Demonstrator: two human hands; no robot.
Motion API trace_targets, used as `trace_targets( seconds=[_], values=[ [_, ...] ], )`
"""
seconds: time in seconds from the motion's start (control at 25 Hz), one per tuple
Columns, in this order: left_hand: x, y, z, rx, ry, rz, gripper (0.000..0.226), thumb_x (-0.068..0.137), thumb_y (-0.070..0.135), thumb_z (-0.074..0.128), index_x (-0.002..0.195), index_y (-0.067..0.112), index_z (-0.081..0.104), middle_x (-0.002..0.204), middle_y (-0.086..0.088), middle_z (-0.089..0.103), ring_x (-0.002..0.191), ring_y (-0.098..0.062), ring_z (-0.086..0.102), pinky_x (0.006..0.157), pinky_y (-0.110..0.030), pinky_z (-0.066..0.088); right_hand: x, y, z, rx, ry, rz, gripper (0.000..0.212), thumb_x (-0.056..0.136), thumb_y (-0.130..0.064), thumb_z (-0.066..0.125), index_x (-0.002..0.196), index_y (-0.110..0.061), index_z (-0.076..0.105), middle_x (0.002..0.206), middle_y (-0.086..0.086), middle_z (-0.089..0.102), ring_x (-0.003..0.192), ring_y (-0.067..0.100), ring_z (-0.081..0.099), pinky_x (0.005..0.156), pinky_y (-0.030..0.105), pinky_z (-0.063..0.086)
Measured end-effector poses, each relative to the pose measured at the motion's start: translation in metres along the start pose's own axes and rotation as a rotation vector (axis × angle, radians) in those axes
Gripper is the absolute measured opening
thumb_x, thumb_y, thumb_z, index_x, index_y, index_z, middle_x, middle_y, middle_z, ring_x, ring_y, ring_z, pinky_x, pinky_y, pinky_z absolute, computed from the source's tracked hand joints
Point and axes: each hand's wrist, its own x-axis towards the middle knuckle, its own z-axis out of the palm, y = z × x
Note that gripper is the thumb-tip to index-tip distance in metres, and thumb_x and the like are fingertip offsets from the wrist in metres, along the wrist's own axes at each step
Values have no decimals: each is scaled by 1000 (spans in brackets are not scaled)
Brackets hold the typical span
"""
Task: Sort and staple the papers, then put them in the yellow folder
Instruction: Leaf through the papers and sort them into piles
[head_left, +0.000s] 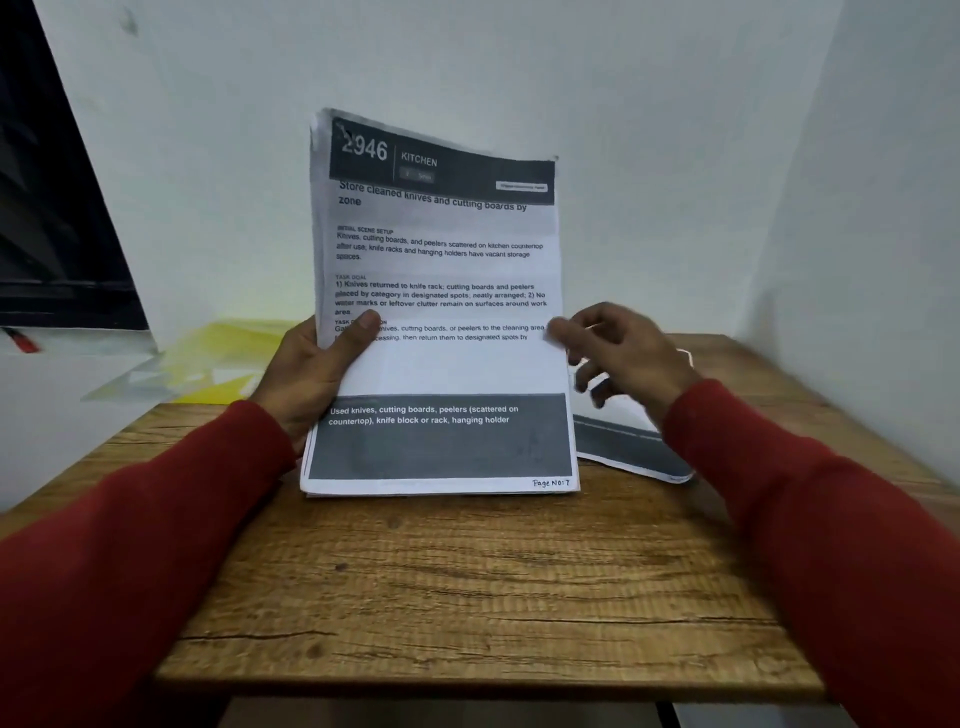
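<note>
The left hand (311, 364) grips the stack of papers (441, 312) upright, thumb across the front sheet, bottom edge resting on the bench (467, 597); the right hand (623, 358) hangs loosely curled beside the stack's right edge, blurred, holding nothing visible. Risk: a one-handed grip lets sheets fan or slump out of order. One loose sheet (628, 449) lies near the bench's right edge, the yellow folder (218, 358) back left, open bench in front.

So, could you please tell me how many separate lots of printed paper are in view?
2. One stack of white printed sheets is held upright on the wooden table by the left hand; another sheet lies flat behind the right hand. More may be hidden.
</note>
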Motion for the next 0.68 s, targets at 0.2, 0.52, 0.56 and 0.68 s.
trace_targets(
  seconds=[0.2, 0.52, 0.56, 0.68],
  values=[
    [-2, 1, 3, -14, -2, -9, 32, 79, 34, 68, 105, 16, 69, 96, 2, 78, 84, -13, 73, 70, -24, 58, -8, 0, 8, 165, -33, -6, 20, 85, -19, 77, 86, -7, 61, 74, 9, 66, 58, 24, 61, 45, 31, 52],
    [-3, 4, 3, -51, -10, -42, 37, 84, 35, 63, 115, 15, 67, 104, -3, 76, 86, -17, 74, 67, -29, 59, -5, 0, 8, 179, 61, -41, 21, 88, -17, 73, 72, -13, 60, 75, 12, 65, 56, 20, 57, 47, 26, 48],
    [-3, 4, 2, -40, -13, -39, 38, 84, 35, 63, 116, 15, 66, 103, -3, 77, 86, -17, 74, 67, -28, 59, -4, 1, 6, 188, 64, -39, 21, 90, -17, 71, 72, -12, 60, 74, 10, 65, 56, 18, 57, 48, 26, 48],
    [-2, 4, 0, 1, -14, -25, 30, 85, 35, 63, 109, 18, 68, 98, -1, 78, 84, -16, 74, 69, -28, 59, 10, 6, -12, 212, 258, -41, 20, 90, -19, 69, 73, -12, 62, 77, 13, 59, 61, 20, 53, 51, 27, 41]
  ],
)
